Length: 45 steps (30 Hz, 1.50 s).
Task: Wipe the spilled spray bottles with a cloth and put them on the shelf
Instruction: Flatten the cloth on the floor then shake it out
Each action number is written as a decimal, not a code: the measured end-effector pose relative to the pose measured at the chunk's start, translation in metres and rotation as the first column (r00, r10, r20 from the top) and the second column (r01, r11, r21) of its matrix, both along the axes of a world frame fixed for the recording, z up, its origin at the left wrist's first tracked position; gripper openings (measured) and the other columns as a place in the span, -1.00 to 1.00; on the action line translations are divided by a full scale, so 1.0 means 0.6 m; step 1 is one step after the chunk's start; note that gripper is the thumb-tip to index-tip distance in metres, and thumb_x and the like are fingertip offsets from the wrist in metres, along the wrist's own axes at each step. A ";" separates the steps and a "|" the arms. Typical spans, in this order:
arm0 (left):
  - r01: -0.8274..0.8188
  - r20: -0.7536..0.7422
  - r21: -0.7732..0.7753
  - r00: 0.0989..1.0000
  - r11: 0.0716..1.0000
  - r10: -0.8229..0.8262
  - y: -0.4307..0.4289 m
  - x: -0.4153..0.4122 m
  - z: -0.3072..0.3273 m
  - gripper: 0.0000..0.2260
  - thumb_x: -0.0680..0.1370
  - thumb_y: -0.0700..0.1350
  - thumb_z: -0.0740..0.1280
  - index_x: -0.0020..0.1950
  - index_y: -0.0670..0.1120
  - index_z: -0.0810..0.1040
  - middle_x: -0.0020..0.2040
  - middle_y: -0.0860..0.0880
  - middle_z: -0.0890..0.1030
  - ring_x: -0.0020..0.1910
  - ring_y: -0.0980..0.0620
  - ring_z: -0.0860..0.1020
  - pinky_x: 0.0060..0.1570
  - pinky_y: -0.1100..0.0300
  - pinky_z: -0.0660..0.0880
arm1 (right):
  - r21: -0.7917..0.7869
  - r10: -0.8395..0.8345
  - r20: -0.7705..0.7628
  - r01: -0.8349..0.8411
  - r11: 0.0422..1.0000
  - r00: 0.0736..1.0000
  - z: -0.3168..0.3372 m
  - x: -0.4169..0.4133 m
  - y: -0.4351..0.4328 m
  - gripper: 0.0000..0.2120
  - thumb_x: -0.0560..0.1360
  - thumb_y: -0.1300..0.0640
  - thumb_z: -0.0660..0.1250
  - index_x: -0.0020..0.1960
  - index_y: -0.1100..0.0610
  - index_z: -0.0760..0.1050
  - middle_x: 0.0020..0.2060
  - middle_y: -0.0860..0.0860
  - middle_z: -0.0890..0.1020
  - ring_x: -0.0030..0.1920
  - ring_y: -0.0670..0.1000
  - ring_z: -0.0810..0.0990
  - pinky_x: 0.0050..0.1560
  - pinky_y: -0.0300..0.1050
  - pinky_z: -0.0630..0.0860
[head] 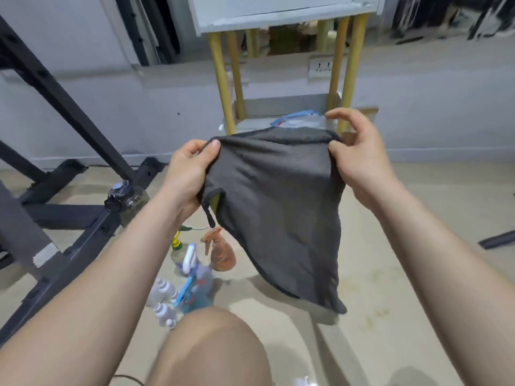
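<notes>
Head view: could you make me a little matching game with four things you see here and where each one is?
Things:
1 cloth
2 orange bottle
3 jug
4 shelf

Places:
A beside the black frame
B on yellow legs
C held up by the left hand and right hand
D on the floor among other bottles

Pairs: 1-C, 2-D, 3-A, 4-B

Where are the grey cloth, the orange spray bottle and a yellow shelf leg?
grey cloth [273,196]: head view, middle of the fabric.
orange spray bottle [223,256]: head view, its body.
yellow shelf leg [222,79]: head view, mid-length.
</notes>
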State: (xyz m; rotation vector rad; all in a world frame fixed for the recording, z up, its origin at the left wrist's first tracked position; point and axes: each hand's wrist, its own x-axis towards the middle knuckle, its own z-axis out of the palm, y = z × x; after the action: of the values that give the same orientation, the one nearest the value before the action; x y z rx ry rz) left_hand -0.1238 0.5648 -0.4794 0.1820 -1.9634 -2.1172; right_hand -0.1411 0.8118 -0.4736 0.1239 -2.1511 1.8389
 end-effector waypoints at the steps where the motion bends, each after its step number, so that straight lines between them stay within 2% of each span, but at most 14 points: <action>1: -0.004 0.009 -0.032 1.000 0.999 0.005 0.003 -0.007 -0.006 -0.88 0.59 -0.13 0.35 -0.14 -0.05 0.47 -0.27 -0.03 0.56 -0.34 0.08 0.51 -0.31 0.23 0.49 | -0.033 0.019 0.059 -0.017 0.999 0.998 -0.019 0.000 0.000 -0.49 0.44 0.49 0.11 0.05 -0.08 0.51 -0.21 0.03 0.58 -0.36 -0.11 0.51 -0.39 -0.27 0.38; 4: -0.014 0.071 -0.314 0.997 0.949 0.038 -0.002 -0.028 -0.085 -0.85 0.54 -0.16 0.39 -0.08 0.06 0.46 -0.30 -0.05 0.51 -0.35 0.01 0.48 -0.35 0.19 0.43 | -0.034 0.084 0.361 -0.076 0.996 0.929 -0.117 -0.002 -0.007 -0.54 0.44 0.51 0.08 -0.13 0.00 0.53 -0.28 0.11 0.53 -0.38 0.03 0.44 -0.50 -0.27 0.29; 6: -0.034 0.086 -0.607 0.990 0.794 0.108 -0.010 -0.049 -0.170 -0.85 0.48 -0.13 0.41 -0.13 0.05 0.45 -0.32 -0.05 0.50 -0.32 -0.07 0.46 -0.26 0.08 0.43 | 0.053 0.117 0.534 -0.171 0.984 0.838 -0.202 -0.003 -0.018 -0.60 0.46 0.48 0.10 -0.22 0.08 0.57 -0.29 0.07 0.58 -0.30 0.03 0.51 -0.47 -0.31 0.36; 11: 0.079 0.155 -0.912 0.975 0.402 0.159 -0.010 -0.085 -0.359 -0.85 0.47 -0.14 0.40 -0.18 0.09 0.50 -0.11 -0.02 0.50 -0.02 -0.15 0.52 -0.05 0.03 0.45 | 0.446 0.022 0.630 -0.384 0.808 0.776 -0.358 -0.026 -0.035 -0.64 0.49 0.36 0.14 0.05 0.12 0.66 0.10 0.05 0.66 0.16 0.10 0.58 0.13 -0.22 0.47; 13: 0.211 0.247 -0.940 0.963 0.269 0.109 -0.013 -0.096 -0.398 -0.87 0.52 -0.16 0.36 0.01 0.05 0.58 0.02 -0.06 0.46 0.08 -0.16 0.49 -0.01 0.03 0.40 | 0.638 0.110 0.630 -0.594 0.490 0.768 -0.370 -0.037 -0.032 -0.61 0.52 0.32 0.15 0.30 0.20 0.52 0.24 0.09 0.56 0.31 0.14 0.48 0.27 -0.19 0.37; 16: 0.428 0.430 -0.902 0.902 -0.056 -0.032 -0.023 -0.123 -0.412 -0.68 0.52 -0.21 0.29 0.23 0.04 0.53 0.15 -0.06 0.43 0.18 -0.13 0.44 0.06 0.00 0.45 | 0.675 0.257 0.738 -0.694 -0.252 0.624 -0.358 -0.051 -0.022 -0.52 0.56 0.24 0.16 0.47 0.13 0.26 0.42 0.15 0.31 0.39 0.19 0.34 0.32 0.02 0.35; 19: 0.631 0.712 -0.687 0.683 -0.359 -0.162 -0.001 -0.152 -0.380 -0.81 0.49 -0.24 0.24 -0.10 0.02 0.58 -0.14 0.00 0.49 -0.03 -0.11 0.51 -0.11 0.12 0.46 | 0.582 0.318 0.807 -0.584 -0.566 0.497 -0.344 -0.052 -0.009 -0.51 0.63 0.11 0.12 0.54 0.05 0.12 0.53 0.03 0.12 0.40 0.16 0.33 0.29 0.09 0.41; 22: 0.719 0.871 -0.463 0.477 -0.518 -0.116 0.052 -0.166 -0.372 -0.78 0.53 -0.24 0.18 -0.32 -0.09 0.43 -0.40 -0.03 0.43 -0.34 -0.07 0.40 -0.36 0.17 0.33 | 0.648 0.485 0.751 -0.638 -0.415 0.447 -0.383 -0.049 -0.014 -0.63 0.64 0.07 0.11 0.41 0.13 0.27 0.42 0.07 0.28 0.25 0.21 0.44 0.14 0.13 0.48; 25: 0.780 0.948 -0.274 0.316 -0.563 -0.023 0.081 -0.169 -0.460 -0.75 0.62 -0.08 0.17 -0.14 -0.15 0.54 -0.16 -0.14 0.57 -0.14 -0.16 0.51 -0.13 0.09 0.45 | 0.694 0.557 0.675 -0.674 -0.254 0.485 -0.507 -0.040 -0.046 -0.72 0.54 0.09 0.16 0.22 0.12 0.43 0.26 0.14 0.51 0.16 0.30 0.53 -0.04 0.26 0.57; 27: 0.835 0.954 -0.254 0.301 -0.488 0.018 0.076 -0.160 -0.544 -0.72 0.62 -0.03 0.23 0.17 -0.19 0.57 0.11 -0.18 0.61 0.09 -0.18 0.54 0.07 0.05 0.48 | 0.678 0.466 0.698 -0.712 -0.184 0.544 -0.594 -0.055 -0.078 -0.60 0.55 -0.05 0.09 0.36 -0.09 0.41 0.42 0.08 0.43 0.42 0.27 0.37 0.15 0.44 0.45; 30: 0.866 0.866 -0.465 0.488 -0.184 0.109 0.056 -0.134 -0.633 -0.59 0.62 -0.06 0.18 0.44 -0.18 0.31 0.39 -0.21 0.38 0.36 -0.20 0.36 0.27 0.01 0.35 | 0.672 0.429 0.685 -0.738 -0.060 0.589 -0.710 -0.084 -0.097 -0.44 0.57 -0.26 -0.15 0.55 -0.21 0.12 0.60 -0.02 -0.04 0.57 0.16 -0.27 0.41 0.45 -0.28; 34: 0.662 0.654 -0.749 0.736 0.014 0.174 0.060 -0.126 -0.696 -0.50 0.59 -0.01 0.13 0.46 -0.25 0.32 0.41 -0.36 0.34 0.32 -0.39 0.39 0.29 -0.13 0.37 | 0.762 0.456 0.574 -0.647 0.005 0.680 -0.783 -0.151 -0.068 -0.35 0.46 -0.39 -0.25 0.52 -0.31 0.12 0.60 -0.12 -0.01 0.58 0.17 -0.25 0.40 0.46 -0.27; 37: 0.668 0.702 -0.712 0.667 0.217 0.251 0.078 -0.174 -0.714 -0.47 0.64 0.06 0.12 0.57 -0.07 0.13 0.56 -0.23 0.12 0.44 -0.32 0.20 0.41 -0.08 0.16 | 0.792 0.382 0.516 -0.597 0.130 0.767 -0.786 -0.210 -0.049 -0.44 0.53 -0.36 -0.08 0.46 -0.27 0.28 0.58 -0.10 0.13 0.59 0.18 -0.05 0.44 0.47 -0.08; 45: 0.533 0.530 -0.846 0.843 0.006 -0.093 0.282 -0.222 -0.771 -0.45 0.59 0.12 0.00 0.49 -0.13 0.36 0.41 -0.32 0.40 0.32 -0.38 0.41 0.26 -0.17 0.42 | 0.830 0.122 0.503 -0.518 0.209 0.856 -0.791 -0.233 0.212 -0.49 0.54 -0.34 0.02 0.46 -0.28 0.26 0.57 -0.17 0.13 0.59 0.09 -0.01 0.46 0.36 -0.01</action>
State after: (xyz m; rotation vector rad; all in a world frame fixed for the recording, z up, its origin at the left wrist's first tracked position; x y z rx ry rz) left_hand -0.2567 0.7340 -0.9422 -0.2537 -3.4217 -0.2402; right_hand -0.2810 0.9387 -0.9484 0.6186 -3.4137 0.2896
